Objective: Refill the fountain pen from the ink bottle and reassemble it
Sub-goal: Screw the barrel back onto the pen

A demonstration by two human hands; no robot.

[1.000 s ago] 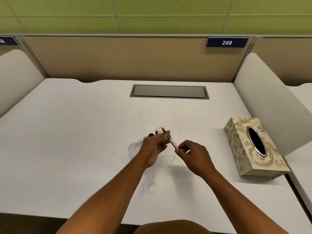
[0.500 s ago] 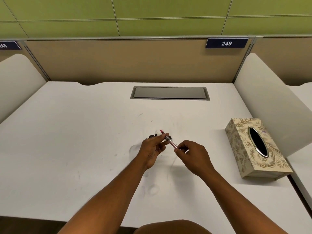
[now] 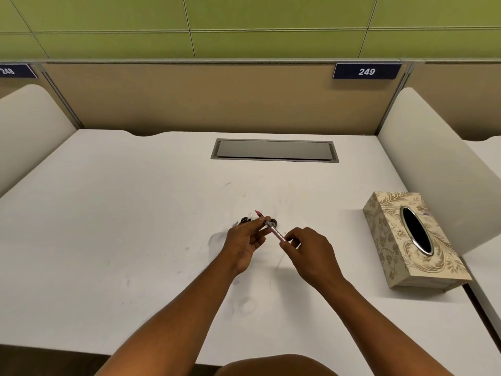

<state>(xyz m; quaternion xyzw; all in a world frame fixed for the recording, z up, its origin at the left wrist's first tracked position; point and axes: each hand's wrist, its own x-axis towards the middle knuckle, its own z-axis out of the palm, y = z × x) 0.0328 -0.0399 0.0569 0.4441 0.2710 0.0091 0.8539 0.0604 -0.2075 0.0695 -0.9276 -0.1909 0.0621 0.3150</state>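
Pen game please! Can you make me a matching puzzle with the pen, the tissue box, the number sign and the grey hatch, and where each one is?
Things:
1. pen
2. tissue box
3. sign
4. hatch

Places:
A. up on the back divider, reads 249
B. held between the left hand and the right hand
C. set flat into the desk's far middle
D. standing on the desk at the right

Pairs: 1-B, 2-D, 3-A, 4-C
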